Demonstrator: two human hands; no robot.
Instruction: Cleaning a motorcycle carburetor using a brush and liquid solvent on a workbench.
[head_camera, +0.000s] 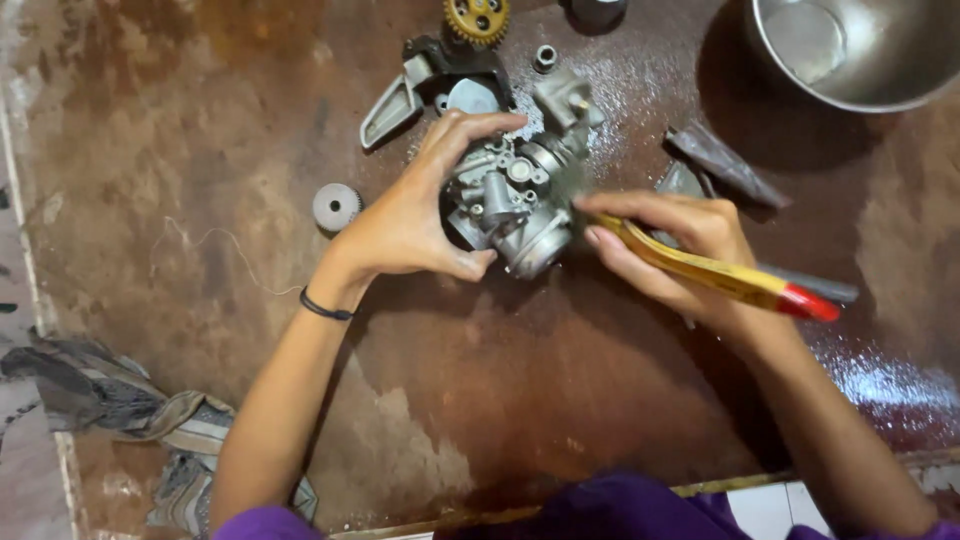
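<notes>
Right hand (672, 250) curled shut around a yellow brush with red tip (735, 280), bristle end against the carburetor (515, 200). Left hand (410, 215) half open, fingers and thumb clasping that carburetor over the stained brown table (560, 380). Farther off: brass gear (476, 18), steel bowl (870, 60).

both forearms bare from wrist to past the elbow. left hand (405, 215): thin black band around the wrist, just below the hand. right hand (680, 245): no band, ring or glove visible; nails short, unpainted. purple garment (610, 505) shows below both forearms, a small patch of the same purple cloth by the left elbow, another by the right.
</notes>
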